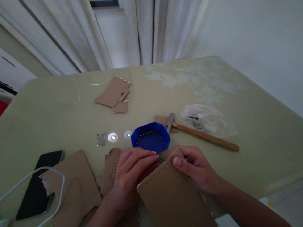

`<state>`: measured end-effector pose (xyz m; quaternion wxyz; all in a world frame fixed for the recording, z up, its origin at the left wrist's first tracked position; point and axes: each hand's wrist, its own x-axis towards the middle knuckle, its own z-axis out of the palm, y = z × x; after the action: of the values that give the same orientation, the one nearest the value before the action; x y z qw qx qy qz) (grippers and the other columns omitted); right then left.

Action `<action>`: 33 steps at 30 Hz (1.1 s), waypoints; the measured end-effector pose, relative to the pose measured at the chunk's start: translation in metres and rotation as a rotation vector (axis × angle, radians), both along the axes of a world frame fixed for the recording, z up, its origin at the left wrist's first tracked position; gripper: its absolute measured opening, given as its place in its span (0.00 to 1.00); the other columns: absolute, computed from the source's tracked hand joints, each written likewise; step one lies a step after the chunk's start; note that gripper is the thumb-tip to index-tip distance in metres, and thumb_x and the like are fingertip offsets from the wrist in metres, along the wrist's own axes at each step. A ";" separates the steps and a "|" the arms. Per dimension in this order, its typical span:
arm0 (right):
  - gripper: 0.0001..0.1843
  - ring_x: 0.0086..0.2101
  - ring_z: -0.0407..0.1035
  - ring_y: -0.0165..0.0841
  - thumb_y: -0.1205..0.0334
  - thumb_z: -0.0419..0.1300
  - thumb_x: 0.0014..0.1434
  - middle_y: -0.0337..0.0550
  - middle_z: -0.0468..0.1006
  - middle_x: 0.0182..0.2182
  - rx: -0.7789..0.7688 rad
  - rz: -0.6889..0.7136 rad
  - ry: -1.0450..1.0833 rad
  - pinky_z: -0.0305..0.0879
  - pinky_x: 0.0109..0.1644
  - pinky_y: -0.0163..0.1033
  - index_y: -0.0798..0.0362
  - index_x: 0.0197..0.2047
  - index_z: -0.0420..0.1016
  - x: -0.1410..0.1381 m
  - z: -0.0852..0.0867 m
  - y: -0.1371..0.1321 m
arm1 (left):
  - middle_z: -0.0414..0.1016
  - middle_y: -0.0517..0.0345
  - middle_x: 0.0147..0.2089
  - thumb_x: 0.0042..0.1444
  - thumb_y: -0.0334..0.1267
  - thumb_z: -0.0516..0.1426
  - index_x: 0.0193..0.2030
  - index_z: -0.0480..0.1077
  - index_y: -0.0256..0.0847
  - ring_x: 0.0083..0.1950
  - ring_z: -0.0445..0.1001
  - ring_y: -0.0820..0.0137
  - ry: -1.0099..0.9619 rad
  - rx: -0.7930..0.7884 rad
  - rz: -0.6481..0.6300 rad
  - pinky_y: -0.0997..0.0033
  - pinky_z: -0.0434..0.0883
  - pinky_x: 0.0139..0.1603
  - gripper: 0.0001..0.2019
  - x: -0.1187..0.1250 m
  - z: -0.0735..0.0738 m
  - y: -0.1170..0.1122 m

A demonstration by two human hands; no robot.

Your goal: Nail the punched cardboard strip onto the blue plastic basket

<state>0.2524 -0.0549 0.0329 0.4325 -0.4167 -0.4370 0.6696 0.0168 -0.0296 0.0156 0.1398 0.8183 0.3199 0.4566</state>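
A brown cardboard piece (175,202) with a row of small holes along its top edge is tilted up in front of me. My right hand (197,168) grips its upper right corner, thumb on the near face beside small shiny spots, possibly nail heads. My left hand (136,168) is closed at the far side of that edge, fingers together and bent. Thin metal shafts show by its fingertips, but what it holds is hidden. Just beyond my hands sits a blue perforated basket (150,138). Under my left hand lies another hole-punched cardboard strip (111,169).
A hammer (206,135) lies to the right, its head over a small cardboard scrap, near a clear plastic bag (209,118). Several nails (101,139) lie left of the basket. At left are a phone (37,192), torn cardboard (75,191) and a white cable (63,189). More scraps (114,92) lie farther back.
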 end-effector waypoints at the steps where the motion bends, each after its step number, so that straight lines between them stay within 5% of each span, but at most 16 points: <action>1: 0.25 0.25 0.60 0.26 0.39 0.72 0.66 0.36 0.72 0.26 -0.010 0.012 0.008 0.58 0.29 0.31 0.54 0.34 0.81 0.000 0.000 0.000 | 0.88 0.50 0.49 0.77 0.38 0.60 0.53 0.81 0.41 0.50 0.83 0.64 0.001 -0.004 -0.001 0.64 0.78 0.53 0.08 0.000 0.000 0.000; 12: 0.20 0.24 0.59 0.26 0.47 0.77 0.62 0.34 0.70 0.25 -0.038 0.058 0.095 0.63 0.29 0.31 0.53 0.33 0.78 -0.003 0.005 0.002 | 0.87 0.50 0.49 0.71 0.29 0.64 0.51 0.81 0.39 0.48 0.82 0.64 -0.047 0.075 0.016 0.62 0.77 0.51 0.06 0.001 -0.007 -0.001; 33: 0.25 0.24 0.55 0.25 0.44 0.77 0.61 0.31 0.65 0.24 -0.071 0.124 0.019 0.59 0.28 0.31 0.52 0.29 0.72 -0.002 0.003 0.000 | 0.90 0.50 0.45 0.77 0.37 0.59 0.53 0.82 0.40 0.46 0.84 0.62 -0.048 0.130 -0.021 0.58 0.81 0.46 0.10 -0.003 0.005 -0.012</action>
<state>0.2500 -0.0547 0.0362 0.3792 -0.3975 -0.4338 0.7141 0.0142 -0.0416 0.0205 0.0988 0.8178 0.2779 0.4943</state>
